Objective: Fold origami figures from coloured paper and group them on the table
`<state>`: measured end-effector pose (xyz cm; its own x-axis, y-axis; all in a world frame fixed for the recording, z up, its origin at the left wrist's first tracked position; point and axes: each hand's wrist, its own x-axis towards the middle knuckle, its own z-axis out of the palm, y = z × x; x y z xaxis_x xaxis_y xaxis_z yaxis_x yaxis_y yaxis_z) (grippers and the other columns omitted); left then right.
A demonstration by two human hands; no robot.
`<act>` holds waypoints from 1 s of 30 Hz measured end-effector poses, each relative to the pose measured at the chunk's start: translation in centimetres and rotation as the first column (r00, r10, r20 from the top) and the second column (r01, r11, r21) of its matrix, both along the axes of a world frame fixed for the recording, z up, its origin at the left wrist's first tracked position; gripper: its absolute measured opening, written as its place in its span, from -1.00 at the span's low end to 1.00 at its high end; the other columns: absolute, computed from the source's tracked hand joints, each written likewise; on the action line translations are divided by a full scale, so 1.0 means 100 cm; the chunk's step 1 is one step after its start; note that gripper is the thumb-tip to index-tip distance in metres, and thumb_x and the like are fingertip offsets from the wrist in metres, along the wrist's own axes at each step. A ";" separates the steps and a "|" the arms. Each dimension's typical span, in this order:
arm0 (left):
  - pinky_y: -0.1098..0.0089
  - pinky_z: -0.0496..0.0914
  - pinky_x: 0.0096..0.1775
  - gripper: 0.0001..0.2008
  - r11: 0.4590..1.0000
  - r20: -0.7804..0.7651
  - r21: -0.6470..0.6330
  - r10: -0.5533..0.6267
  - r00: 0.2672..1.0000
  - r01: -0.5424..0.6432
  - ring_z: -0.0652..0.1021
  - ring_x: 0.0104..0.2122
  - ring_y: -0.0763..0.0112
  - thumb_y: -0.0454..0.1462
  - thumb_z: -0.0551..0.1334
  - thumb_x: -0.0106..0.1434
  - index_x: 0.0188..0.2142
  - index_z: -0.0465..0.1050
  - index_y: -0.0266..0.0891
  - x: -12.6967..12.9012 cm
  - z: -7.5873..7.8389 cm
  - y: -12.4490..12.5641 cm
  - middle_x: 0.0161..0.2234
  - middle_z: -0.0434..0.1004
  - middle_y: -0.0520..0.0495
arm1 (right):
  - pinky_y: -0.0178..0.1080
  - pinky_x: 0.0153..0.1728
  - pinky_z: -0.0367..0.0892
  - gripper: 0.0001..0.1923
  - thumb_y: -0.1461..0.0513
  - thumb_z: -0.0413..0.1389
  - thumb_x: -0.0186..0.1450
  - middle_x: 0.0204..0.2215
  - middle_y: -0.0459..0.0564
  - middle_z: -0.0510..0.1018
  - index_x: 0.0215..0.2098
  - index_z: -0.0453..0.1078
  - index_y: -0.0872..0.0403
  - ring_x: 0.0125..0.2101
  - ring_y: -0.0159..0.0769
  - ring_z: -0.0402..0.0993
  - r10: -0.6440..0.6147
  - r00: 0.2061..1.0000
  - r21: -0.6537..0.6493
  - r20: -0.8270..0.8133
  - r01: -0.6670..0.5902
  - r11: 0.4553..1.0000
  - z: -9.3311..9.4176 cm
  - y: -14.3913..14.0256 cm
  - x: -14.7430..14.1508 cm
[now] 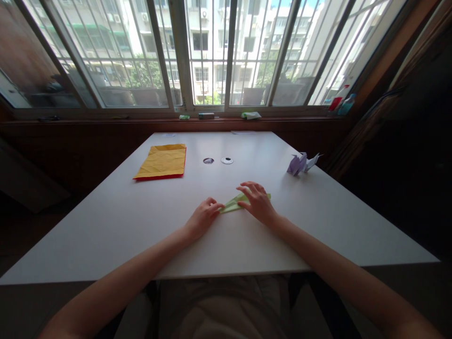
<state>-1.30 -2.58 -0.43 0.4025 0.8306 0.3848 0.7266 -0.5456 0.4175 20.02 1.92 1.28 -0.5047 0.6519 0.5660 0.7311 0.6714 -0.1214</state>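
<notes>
A folded green paper [233, 204] lies flat on the white table [141, 221] in front of me, narrowed to a point at its left end. My left hand [203, 217] has its fingers curled, and its fingertips press on that pointed left end. My right hand [257, 201] lies flat over the right part of the paper, fingers spread, and hides much of it.
A stack of yellow paper over red sheets [162, 162] lies at the far left of the table. Two finished purple and white paper figures [302, 163] stand at the far right. Two small round items [218, 160] sit mid-table. Small objects line the windowsill [226, 116].
</notes>
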 end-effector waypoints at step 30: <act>0.38 0.34 -0.13 -0.78 0.995 -0.161 0.082 -0.037 0.986 0.051 0.44 -0.15 0.39 -0.24 0.05 0.21 -0.20 0.40 -0.13 -0.007 0.011 -0.004 -0.16 0.47 0.00 | -0.04 0.09 -0.01 -0.32 -0.12 -0.26 0.22 0.13 0.13 0.14 0.13 0.07 0.12 0.13 -0.15 0.02 -0.033 0.961 -0.310 0.273 0.121 0.943 -0.013 0.033 0.035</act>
<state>-1.97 -2.97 0.69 0.4994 0.7775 0.3822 0.7546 -0.6071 0.2491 23.56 5.25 -0.03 -0.5465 0.8189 0.1751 0.8139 0.5686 -0.1189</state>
